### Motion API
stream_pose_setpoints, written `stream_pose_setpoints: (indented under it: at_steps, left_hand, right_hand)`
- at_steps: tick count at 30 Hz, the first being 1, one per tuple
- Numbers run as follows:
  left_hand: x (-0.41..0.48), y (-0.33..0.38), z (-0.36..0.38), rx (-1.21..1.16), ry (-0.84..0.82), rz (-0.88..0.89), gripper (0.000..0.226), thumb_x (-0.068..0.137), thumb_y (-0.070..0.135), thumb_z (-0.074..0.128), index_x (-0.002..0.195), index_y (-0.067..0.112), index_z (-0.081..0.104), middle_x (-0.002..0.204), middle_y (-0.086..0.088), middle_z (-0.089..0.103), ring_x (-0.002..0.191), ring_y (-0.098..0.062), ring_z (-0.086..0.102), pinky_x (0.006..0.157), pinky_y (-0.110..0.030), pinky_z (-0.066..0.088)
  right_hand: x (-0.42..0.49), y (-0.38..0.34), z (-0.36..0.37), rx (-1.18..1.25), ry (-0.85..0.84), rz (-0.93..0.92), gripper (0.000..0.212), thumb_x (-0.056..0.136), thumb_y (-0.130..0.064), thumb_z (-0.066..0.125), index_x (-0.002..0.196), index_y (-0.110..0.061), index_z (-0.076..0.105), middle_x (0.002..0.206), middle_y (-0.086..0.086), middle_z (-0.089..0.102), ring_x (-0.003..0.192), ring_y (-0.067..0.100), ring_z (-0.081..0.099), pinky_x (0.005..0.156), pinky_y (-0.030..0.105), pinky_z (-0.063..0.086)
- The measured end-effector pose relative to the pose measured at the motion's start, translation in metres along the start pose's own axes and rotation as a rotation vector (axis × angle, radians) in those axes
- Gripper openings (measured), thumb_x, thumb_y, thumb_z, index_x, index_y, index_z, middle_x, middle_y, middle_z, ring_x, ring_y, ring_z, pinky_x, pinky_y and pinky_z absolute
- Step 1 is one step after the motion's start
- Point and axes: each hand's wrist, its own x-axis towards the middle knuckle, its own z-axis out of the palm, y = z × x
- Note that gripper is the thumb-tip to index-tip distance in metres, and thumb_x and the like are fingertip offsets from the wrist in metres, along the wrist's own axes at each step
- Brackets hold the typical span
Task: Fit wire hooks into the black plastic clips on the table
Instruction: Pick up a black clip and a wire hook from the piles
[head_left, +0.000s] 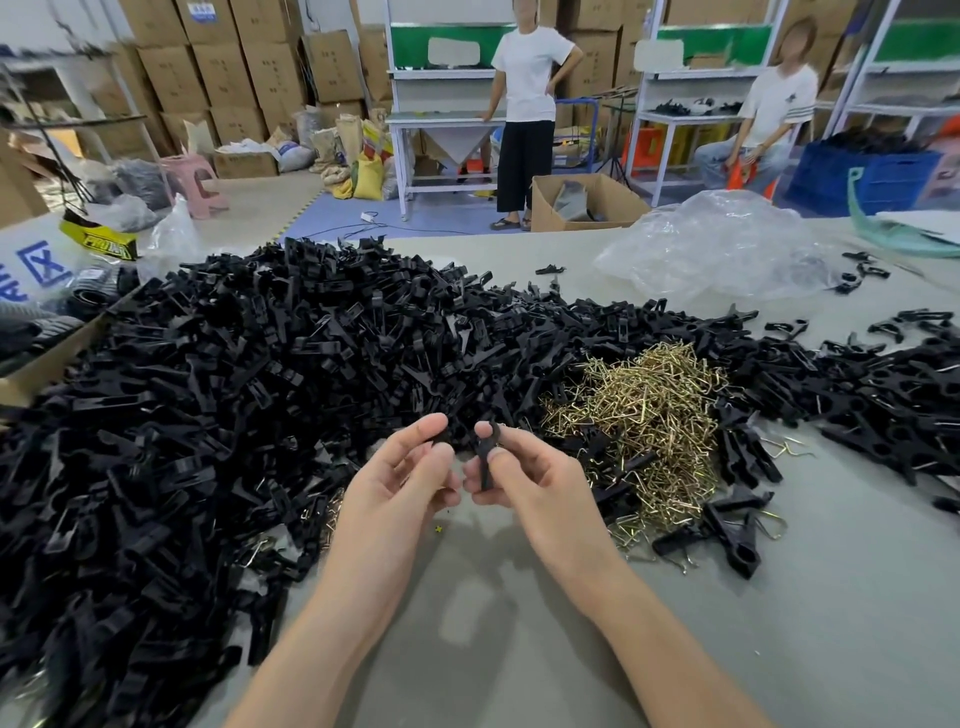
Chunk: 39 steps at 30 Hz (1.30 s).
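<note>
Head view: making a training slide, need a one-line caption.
Right hand pinches a black clip, left hand close beside, in front of the clip pile and a heap of wire hooks.

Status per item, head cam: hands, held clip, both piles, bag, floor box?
right hand, pinching the black clip
left hand, fingers curled beside it, grip unclear
black clip, held upright, no hook visible
clip pile, loose heap
wire hook pile, tangled heap
plastic bag, crumpled
cardboard box, open

You have bright, even overhead light; soft, pale shadows lie on the near table. Your wide lens bows the far edges, the cardboard boxes far left smear slightly, and the plastic bag glints.
</note>
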Motion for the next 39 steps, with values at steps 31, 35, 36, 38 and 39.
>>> stream_pose_setpoints:
  at_steps: [31,35,36,38,39]
  left_hand:
    - [-0.01,0.009,0.009,0.407,0.049,0.147,0.023,0.094,0.013,0.066,0.112,0.027,0.065,0.097,0.013,0.074,0.077,0.005,0.064,0.073,-0.007,0.046]
    - [-0.011,0.009,0.01,0.443,0.055,0.163,0.022,0.094,0.013,0.065,0.112,0.026,0.067,0.091,0.015,0.073,0.074,0.005,0.064,0.07,-0.006,0.045]
    - [-0.012,0.009,0.009,0.458,0.056,0.168,0.022,0.094,0.013,0.065,0.112,0.027,0.067,0.09,0.015,0.073,0.074,0.004,0.064,0.07,-0.005,0.045]
    - [-0.012,0.01,0.008,0.485,0.059,0.174,0.022,0.095,0.015,0.066,0.112,0.028,0.07,0.089,0.014,0.073,0.074,0.004,0.064,0.069,-0.005,0.044]
    - [-0.012,0.01,0.007,0.492,0.06,0.175,0.022,0.095,0.016,0.066,0.112,0.028,0.07,0.09,0.014,0.073,0.075,0.003,0.064,0.069,-0.005,0.044]
  right_hand:
    - [-0.005,-0.011,0.0,-0.024,-0.035,-0.036,0.029,0.1,-0.006,0.058,0.111,-0.029,0.073,0.095,-0.009,0.077,0.088,0.007,0.069,0.08,0.022,0.056]
    - [-0.006,-0.011,0.0,-0.05,-0.052,-0.064,0.038,0.1,-0.008,0.06,0.101,-0.042,0.077,0.1,-0.01,0.077,0.09,0.006,0.069,0.079,0.021,0.055]
    - [-0.006,-0.012,0.0,-0.058,-0.062,-0.07,0.041,0.1,-0.01,0.06,0.101,-0.047,0.076,0.101,-0.011,0.077,0.09,0.007,0.07,0.079,0.021,0.055]
    - [-0.007,-0.013,-0.001,-0.079,-0.093,-0.08,0.043,0.101,-0.012,0.059,0.102,-0.051,0.075,0.103,-0.009,0.076,0.091,0.007,0.07,0.081,0.022,0.056]
    - [-0.006,-0.013,-0.001,-0.087,-0.11,-0.079,0.043,0.101,-0.012,0.058,0.103,-0.052,0.074,0.104,-0.008,0.076,0.091,0.008,0.07,0.082,0.023,0.056]
